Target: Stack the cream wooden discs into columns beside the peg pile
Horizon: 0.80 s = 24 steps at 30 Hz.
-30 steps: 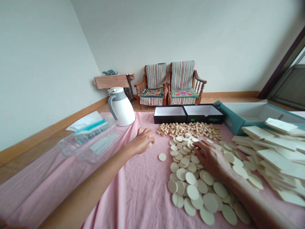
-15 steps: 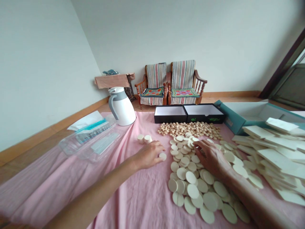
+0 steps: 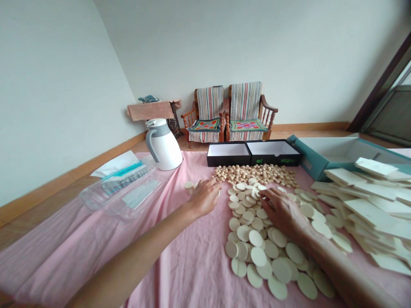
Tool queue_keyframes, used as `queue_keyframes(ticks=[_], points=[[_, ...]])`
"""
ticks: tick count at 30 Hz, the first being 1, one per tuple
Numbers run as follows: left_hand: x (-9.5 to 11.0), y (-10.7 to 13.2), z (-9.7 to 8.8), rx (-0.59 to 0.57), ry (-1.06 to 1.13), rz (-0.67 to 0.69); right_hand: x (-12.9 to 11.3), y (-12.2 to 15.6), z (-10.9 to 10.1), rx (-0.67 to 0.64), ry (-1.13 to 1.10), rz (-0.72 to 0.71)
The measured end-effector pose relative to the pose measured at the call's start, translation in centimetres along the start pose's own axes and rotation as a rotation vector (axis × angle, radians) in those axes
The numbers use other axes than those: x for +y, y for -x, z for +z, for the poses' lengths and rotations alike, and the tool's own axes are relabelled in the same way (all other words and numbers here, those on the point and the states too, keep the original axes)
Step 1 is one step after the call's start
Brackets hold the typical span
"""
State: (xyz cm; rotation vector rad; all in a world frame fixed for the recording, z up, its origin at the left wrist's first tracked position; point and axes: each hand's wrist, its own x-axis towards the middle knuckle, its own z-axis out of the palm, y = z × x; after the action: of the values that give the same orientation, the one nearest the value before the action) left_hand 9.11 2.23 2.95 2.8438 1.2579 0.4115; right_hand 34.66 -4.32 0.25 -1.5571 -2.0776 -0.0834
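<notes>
A pale wall [image 3: 205, 42] closes off the room, and in front of it spreads a pink-draped surface [image 3: 192, 265]. Beyond its far edge stand two wooden armchairs [image 3: 246, 105] with striped covers. On the right rests an open blue box [image 3: 310, 160], with a loose pile of white boards [image 3: 369, 214] before it. Two open black boxes [image 3: 228, 161], white inside, sit side by side at the back. A white and grey jug [image 3: 169, 152] stands upright to their left, and a clear plastic case [image 3: 141, 194] lies near it.

The right hand [image 3: 282, 211] rests over the far part of a wide spread of round discs [image 3: 258, 256], fingers bent and touching them (whether they grip any, I cannot tell). The left hand [image 3: 205, 197] is over the pink cloth, left of that spread, its fingers together around a single disc [image 3: 218, 193], only an edge of which shows. Another round piece [image 3: 188, 185] lies just beyond that hand. Smallest are the wooden balls [image 3: 253, 173], heaped between the discs and the black boxes.
</notes>
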Motion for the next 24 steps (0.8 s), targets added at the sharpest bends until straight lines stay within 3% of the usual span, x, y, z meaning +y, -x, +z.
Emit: queue_keyframes(ticks=[5,9,14,18,24], points=[[-0.8,-0.6,0.6,-0.056,-0.046,0.021,-0.1,0.0,0.0,-0.004,0.002,0.004],[-0.2,-0.7,1.0,-0.003,0.026,0.024,0.0,0.0,0.1,-0.003,-0.010,0.009],[1.1,-1.8,1.4,-0.052,0.294,0.214,0.2,-0.1,0.1,-0.003,-0.015,0.004],[1.6,-2.2,2.1,-0.090,0.324,0.303,0.1,-0.1,0.1,-0.010,-0.017,0.005],[2.0,-1.8,2.0,-0.079,0.305,0.237,0.0,-0.1,0.1,-0.008,-0.010,0.003]])
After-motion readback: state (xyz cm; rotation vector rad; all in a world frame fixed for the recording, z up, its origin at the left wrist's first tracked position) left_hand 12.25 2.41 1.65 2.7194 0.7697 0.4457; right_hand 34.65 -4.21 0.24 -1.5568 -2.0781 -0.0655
